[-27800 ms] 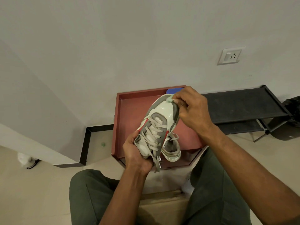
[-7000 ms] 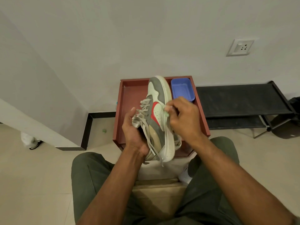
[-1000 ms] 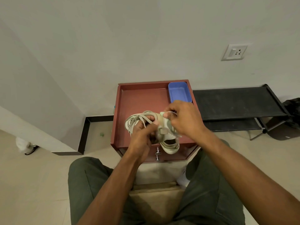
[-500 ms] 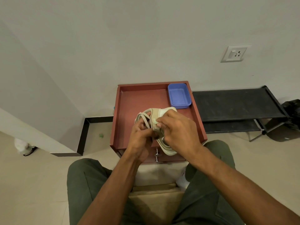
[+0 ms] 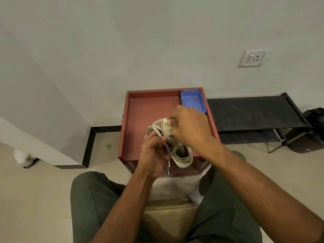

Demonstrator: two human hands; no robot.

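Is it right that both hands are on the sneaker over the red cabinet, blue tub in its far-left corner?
No: the head view shows the blue tub in the far-right corner of the red cabinet. The left hand and right hand are on the sneaker over it.

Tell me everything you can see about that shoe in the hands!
The sneaker is off-white and beige with a thick pale sole. Its beige laces hang loose in loops. It is held tilted over the reddish cabinet, heel end toward the camera. The left hand grips its side among the laces; the right hand pinches a pale cloth against its top.
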